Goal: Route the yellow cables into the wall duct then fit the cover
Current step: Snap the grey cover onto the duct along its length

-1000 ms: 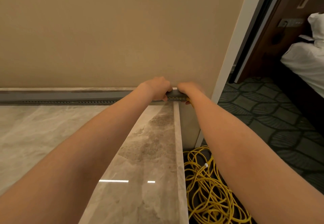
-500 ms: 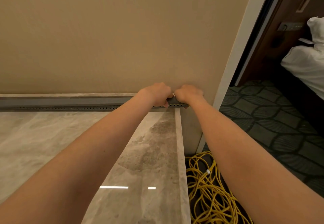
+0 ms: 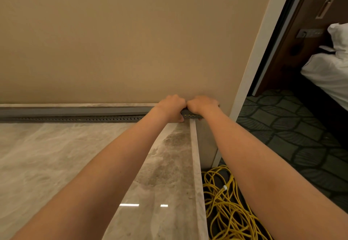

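A plain tan wall (image 3: 113,42) is seen at the back, and a shiny stone shelf (image 3: 56,155) is laid out in front of it. To the right, a white door frame (image 3: 251,70) is seen, and past it a dark patterned carpet (image 3: 291,127) and a bed (image 3: 327,74) with white covers. A big loose heap of yellow cables (image 3: 226,211) is left on the floor, just beside the right edge of the shelf and under the right arm (image 3: 263,164).

A long grey duct (image 3: 75,111) is set where the wall meets the shelf. A row of small holes (image 3: 84,118) is seen along its lower front. Bits of yellow are seen through the holes near the right end. That end is mostly hidden by the two hands. The left hand (image 3: 170,106) is curled over the top of the duct, with its thumb (image 3: 181,120) tucked under the front. The right hand (image 3: 202,104) is curled over the very end, just beside the shelf corner. The knuckles of both hands are touching.
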Demonstrator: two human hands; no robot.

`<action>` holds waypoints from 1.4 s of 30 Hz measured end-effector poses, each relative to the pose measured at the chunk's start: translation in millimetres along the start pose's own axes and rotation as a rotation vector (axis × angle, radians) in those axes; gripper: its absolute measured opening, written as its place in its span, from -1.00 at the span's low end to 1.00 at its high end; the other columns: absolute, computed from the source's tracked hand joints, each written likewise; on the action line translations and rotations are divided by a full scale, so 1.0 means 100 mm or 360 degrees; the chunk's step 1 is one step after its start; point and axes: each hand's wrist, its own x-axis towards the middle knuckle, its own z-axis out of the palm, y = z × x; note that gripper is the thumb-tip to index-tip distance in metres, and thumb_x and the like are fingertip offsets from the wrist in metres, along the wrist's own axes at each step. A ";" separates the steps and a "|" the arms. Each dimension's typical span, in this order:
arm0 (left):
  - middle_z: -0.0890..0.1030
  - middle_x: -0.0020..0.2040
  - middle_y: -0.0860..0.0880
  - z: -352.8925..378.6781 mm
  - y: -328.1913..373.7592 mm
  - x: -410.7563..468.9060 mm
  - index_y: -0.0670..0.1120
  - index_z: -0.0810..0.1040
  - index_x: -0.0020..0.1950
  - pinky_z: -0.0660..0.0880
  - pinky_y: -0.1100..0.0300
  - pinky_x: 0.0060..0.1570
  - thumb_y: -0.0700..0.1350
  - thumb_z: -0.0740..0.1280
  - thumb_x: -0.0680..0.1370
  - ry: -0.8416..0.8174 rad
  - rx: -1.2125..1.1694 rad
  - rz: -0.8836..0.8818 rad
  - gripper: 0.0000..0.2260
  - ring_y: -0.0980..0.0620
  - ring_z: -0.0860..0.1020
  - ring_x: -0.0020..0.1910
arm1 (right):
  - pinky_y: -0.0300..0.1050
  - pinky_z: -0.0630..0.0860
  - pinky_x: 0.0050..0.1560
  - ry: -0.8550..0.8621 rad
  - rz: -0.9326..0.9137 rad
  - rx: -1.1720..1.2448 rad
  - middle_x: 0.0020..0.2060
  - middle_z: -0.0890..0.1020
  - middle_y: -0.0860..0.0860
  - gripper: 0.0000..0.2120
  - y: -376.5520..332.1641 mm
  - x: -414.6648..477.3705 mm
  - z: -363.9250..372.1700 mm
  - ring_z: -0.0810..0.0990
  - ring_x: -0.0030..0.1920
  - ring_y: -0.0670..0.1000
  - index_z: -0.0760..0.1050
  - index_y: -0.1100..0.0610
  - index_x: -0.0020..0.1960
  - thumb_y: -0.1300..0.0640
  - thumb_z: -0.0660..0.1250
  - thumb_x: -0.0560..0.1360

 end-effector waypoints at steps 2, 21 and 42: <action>0.59 0.13 -0.24 0.03 0.01 0.01 -0.21 0.57 0.16 0.48 0.04 -0.01 -0.12 0.34 0.49 0.0032 0.0038 -0.0013 -0.72 -0.23 0.55 0.12 | -0.03 0.39 0.09 0.0026 -0.0032 -0.0009 0.06 0.64 0.12 -0.66 0.02 0.00 0.01 0.60 0.10 0.12 0.56 0.12 0.10 0.02 0.12 0.47; 0.56 0.18 -0.21 0.10 -0.08 -0.03 -0.20 0.47 0.24 0.45 0.00 0.08 -0.07 0.24 0.59 0.0090 -0.0026 0.0152 -0.71 -0.23 0.53 0.16 | -0.12 0.44 -0.37 -0.0206 -0.0187 0.0381 -0.08 0.51 0.21 -0.69 0.09 0.03 0.00 0.47 -0.34 0.10 0.42 0.20 -0.25 0.13 0.05 0.59; 0.53 -0.11 -0.09 -0.08 -0.20 0.20 -0.19 0.62 0.13 0.36 0.14 -0.12 -0.05 0.44 0.46 -0.0209 -0.0414 0.0061 -0.69 -0.07 0.46 -0.11 | -0.04 0.52 0.06 -0.0100 -0.0038 0.0294 0.08 0.64 0.15 -0.54 0.03 0.07 0.03 0.63 0.07 0.17 0.59 0.12 0.05 -0.16 0.14 0.41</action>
